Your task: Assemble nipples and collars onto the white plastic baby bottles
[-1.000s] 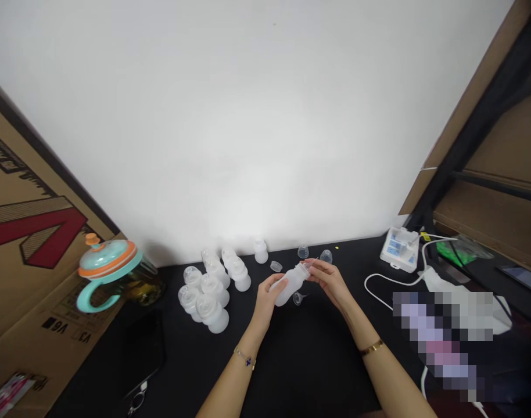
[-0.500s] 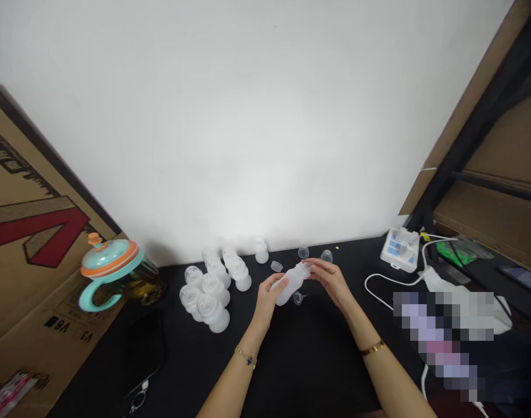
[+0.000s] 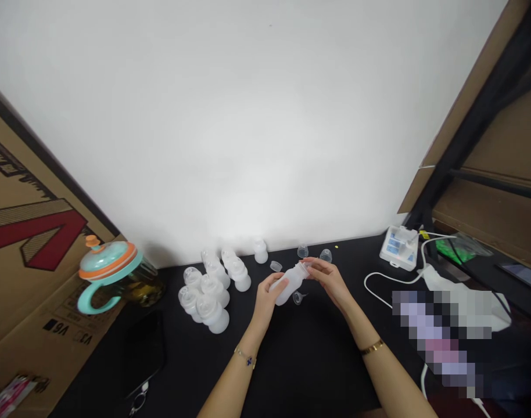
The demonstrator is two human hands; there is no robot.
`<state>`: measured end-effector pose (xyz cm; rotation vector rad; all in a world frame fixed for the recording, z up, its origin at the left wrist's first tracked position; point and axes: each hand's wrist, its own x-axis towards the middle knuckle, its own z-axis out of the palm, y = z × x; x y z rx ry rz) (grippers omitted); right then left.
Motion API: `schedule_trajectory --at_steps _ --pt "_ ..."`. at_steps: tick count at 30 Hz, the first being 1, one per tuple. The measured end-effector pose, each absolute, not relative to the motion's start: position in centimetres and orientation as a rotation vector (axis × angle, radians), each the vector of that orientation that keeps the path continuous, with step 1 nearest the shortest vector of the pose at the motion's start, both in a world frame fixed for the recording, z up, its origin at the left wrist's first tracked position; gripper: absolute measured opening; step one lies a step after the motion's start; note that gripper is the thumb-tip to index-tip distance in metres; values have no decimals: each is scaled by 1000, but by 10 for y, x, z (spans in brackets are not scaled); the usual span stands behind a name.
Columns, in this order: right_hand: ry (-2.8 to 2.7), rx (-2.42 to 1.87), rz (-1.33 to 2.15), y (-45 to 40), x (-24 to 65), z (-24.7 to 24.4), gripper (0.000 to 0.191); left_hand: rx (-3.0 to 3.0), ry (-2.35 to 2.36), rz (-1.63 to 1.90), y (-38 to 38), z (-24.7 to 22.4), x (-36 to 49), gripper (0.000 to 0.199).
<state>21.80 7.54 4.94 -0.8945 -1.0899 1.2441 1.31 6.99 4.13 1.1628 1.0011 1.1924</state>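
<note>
My left hand is closed around the body of a white translucent baby bottle. The bottle is tilted, its mouth pointing up and to the right. At that mouth my right hand pinches a small clear plastic piece, mostly hidden by the fingers. Just below the bottle lies a clear teat-shaped part. Behind it are a clear round lid and two clear domed caps, one near the wall and one farther right.
Several capped bottles stand grouped at left, with another bottle by the wall. A lidded jug, a phone and a cardboard box are farther left. At right are a power strip and white cable.
Both hands and the bottle stay almost in place; the right fingers shift slightly at the bottle's mouth. The whole view has moved a little.
</note>
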Motion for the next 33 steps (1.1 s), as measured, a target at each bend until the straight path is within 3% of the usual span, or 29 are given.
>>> schedule_trajectory --at_steps 33 --pt "-1066 -893 1272 73 217 52 39 1179 1040 1212 70 43 12 42"
